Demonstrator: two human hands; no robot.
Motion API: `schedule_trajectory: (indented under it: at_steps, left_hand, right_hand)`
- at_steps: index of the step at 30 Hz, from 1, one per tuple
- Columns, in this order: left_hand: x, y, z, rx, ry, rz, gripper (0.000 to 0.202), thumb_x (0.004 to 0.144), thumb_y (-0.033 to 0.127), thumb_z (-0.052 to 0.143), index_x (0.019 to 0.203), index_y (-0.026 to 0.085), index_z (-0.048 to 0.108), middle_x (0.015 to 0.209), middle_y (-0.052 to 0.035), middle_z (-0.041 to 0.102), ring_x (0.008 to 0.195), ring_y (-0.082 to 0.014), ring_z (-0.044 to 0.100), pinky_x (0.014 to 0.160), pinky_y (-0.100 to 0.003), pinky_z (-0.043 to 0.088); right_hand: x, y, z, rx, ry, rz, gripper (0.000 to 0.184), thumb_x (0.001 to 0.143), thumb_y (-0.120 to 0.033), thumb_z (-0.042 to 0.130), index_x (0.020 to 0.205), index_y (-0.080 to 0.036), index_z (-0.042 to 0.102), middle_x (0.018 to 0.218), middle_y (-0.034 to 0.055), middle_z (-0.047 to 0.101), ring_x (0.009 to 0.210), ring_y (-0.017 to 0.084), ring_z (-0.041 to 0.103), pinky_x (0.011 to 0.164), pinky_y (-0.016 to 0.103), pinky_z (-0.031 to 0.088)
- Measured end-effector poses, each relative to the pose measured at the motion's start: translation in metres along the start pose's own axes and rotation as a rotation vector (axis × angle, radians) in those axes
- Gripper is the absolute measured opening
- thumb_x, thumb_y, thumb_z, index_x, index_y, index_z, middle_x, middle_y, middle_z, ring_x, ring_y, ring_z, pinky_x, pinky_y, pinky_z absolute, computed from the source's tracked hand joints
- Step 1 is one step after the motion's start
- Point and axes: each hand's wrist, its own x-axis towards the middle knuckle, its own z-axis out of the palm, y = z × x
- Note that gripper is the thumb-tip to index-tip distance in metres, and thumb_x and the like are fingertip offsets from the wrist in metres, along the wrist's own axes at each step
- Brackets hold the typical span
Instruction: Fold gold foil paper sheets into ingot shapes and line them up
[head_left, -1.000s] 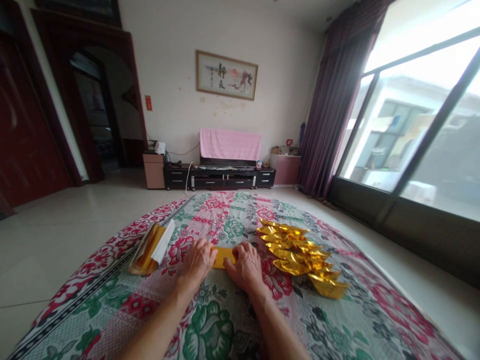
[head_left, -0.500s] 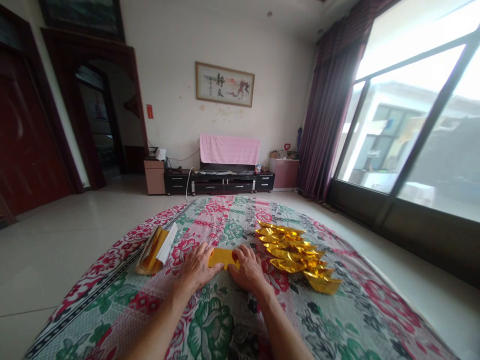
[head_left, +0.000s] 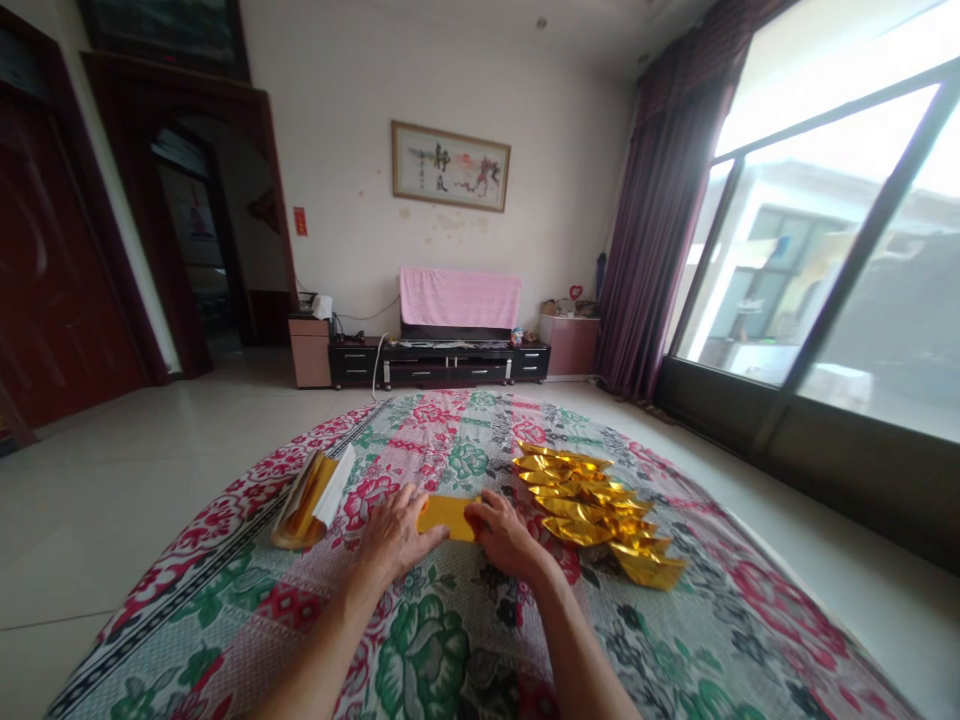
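Observation:
A folded strip of gold paper [head_left: 448, 517] lies on the floral blanket [head_left: 450, 650] between my hands. My left hand [head_left: 395, 537] pinches its left end with thumb and fingers. My right hand [head_left: 505, 533] presses and grips its right end, fingers curled. To the right of my right hand lies a row of several folded gold paper ingots [head_left: 592, 505]. A stack of unfolded gold sheets [head_left: 309, 497] lies to the left of my left hand.
The blanket covers a tiled floor [head_left: 112, 500]. A low TV cabinet [head_left: 450, 360] with a pink cloth stands at the far wall. A dark doorway [head_left: 195, 260] is at left, a large window [head_left: 832, 250] with purple curtain at right.
The camera tilted up slightly. My right hand slid a little to the right along the gold strip; my left hand keeps its grip on the left end.

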Motion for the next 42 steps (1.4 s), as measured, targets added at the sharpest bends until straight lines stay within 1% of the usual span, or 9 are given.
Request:
schedule_trajectory:
  at_steps: [4, 7, 9, 12, 17, 26, 30, 36, 42]
  left_hand:
    - [0.001, -0.002, 0.002, 0.005, 0.014, 0.015, 0.048, 0.075, 0.053, 0.052, 0.114, 0.025, 0.054, 0.123, -0.0078, 0.049, 0.112, -0.0240, 0.047, 0.091, -0.036, 0.036]
    - [0.000, -0.001, 0.000, 0.018, 0.026, 0.021, 0.047, 0.075, 0.054, 0.052, 0.111, 0.024, 0.055, 0.119, -0.0079, 0.051, 0.108, -0.0236, 0.049, 0.089, -0.035, 0.037]
    - [-0.001, 0.001, -0.001, 0.029, 0.030, 0.018, 0.047, 0.074, 0.054, 0.051, 0.111, 0.024, 0.055, 0.119, -0.0083, 0.052, 0.108, -0.0237, 0.049, 0.089, -0.036, 0.037]
    - [-0.003, 0.007, -0.001, 0.046, 0.041, -0.012, 0.051, 0.073, 0.057, 0.051, 0.112, 0.024, 0.054, 0.120, -0.0090, 0.051, 0.110, -0.0253, 0.048, 0.090, -0.038, 0.035]
    - [-0.001, 0.012, 0.002, 0.045, 0.038, -0.079, 0.052, 0.070, 0.059, 0.052, 0.109, 0.025, 0.055, 0.120, -0.0093, 0.051, 0.109, -0.0280, 0.048, 0.087, -0.042, 0.036]
    - [0.010, -0.016, -0.008, -0.131, -0.104, 0.006, 0.043, 0.069, 0.042, 0.058, 0.108, 0.024, 0.059, 0.122, -0.0063, 0.052, 0.106, -0.0234, 0.054, 0.088, -0.032, 0.041]
    - [0.011, -0.029, -0.005, -0.239, -0.044, 0.009, 0.049, 0.067, 0.032, 0.059, 0.115, 0.020, 0.057, 0.130, -0.0083, 0.048, 0.113, -0.0248, 0.051, 0.097, -0.035, 0.039]
    - [0.014, -0.049, 0.001, -0.355, 0.036, 0.060, 0.049, 0.062, 0.023, 0.059, 0.111, 0.016, 0.061, 0.125, -0.0101, 0.054, 0.118, -0.0257, 0.048, 0.102, -0.038, 0.037]
    - [0.014, -0.053, 0.000, -0.353, 0.025, 0.088, 0.056, 0.059, 0.011, 0.045, 0.114, 0.013, 0.059, 0.127, -0.0090, 0.054, 0.120, -0.0206, 0.047, 0.105, -0.033, 0.034]
  right_hand:
    - [0.003, 0.000, 0.004, 0.010, 0.017, 0.022, 0.033, 0.074, -0.010, 0.043, 0.089, -0.027, 0.067, 0.120, 0.0021, 0.053, 0.108, 0.017, 0.047, 0.091, 0.030, 0.033]
    - [0.002, -0.003, 0.006, 0.030, 0.069, 0.045, 0.021, 0.077, -0.025, 0.048, 0.087, -0.025, 0.067, 0.117, 0.0032, 0.054, 0.107, 0.019, 0.048, 0.091, 0.031, 0.033]
    - [0.000, -0.006, 0.008, 0.029, 0.109, 0.039, 0.020, 0.073, -0.031, 0.056, 0.088, -0.023, 0.065, 0.119, 0.0042, 0.053, 0.109, 0.021, 0.046, 0.092, 0.033, 0.032]
    - [-0.003, -0.007, 0.009, 0.022, 0.122, 0.033, 0.024, 0.067, -0.031, 0.061, 0.090, -0.022, 0.063, 0.119, 0.0047, 0.053, 0.110, 0.022, 0.045, 0.092, 0.035, 0.031]
    - [-0.002, -0.004, 0.010, 0.029, 0.101, 0.038, 0.025, 0.067, -0.029, 0.061, 0.091, -0.022, 0.062, 0.121, 0.0057, 0.051, 0.111, 0.022, 0.044, 0.093, 0.035, 0.030]
    - [0.002, 0.002, 0.014, 0.059, 0.088, 0.030, 0.026, 0.065, -0.028, 0.063, 0.090, -0.022, 0.063, 0.119, 0.0052, 0.052, 0.110, 0.023, 0.045, 0.094, 0.036, 0.031]
    - [0.003, 0.004, 0.015, 0.073, 0.095, 0.022, 0.026, 0.064, -0.028, 0.063, 0.089, -0.023, 0.062, 0.118, 0.0050, 0.051, 0.110, 0.023, 0.045, 0.093, 0.036, 0.031]
    - [0.002, 0.004, 0.015, 0.088, 0.107, 0.006, 0.026, 0.064, -0.027, 0.062, 0.089, -0.023, 0.063, 0.118, 0.0050, 0.052, 0.110, 0.023, 0.045, 0.093, 0.037, 0.031]
    - [0.002, 0.000, 0.010, 0.075, 0.086, 0.026, 0.027, 0.063, -0.027, 0.063, 0.090, -0.022, 0.064, 0.119, 0.0055, 0.052, 0.109, 0.023, 0.045, 0.093, 0.036, 0.031]
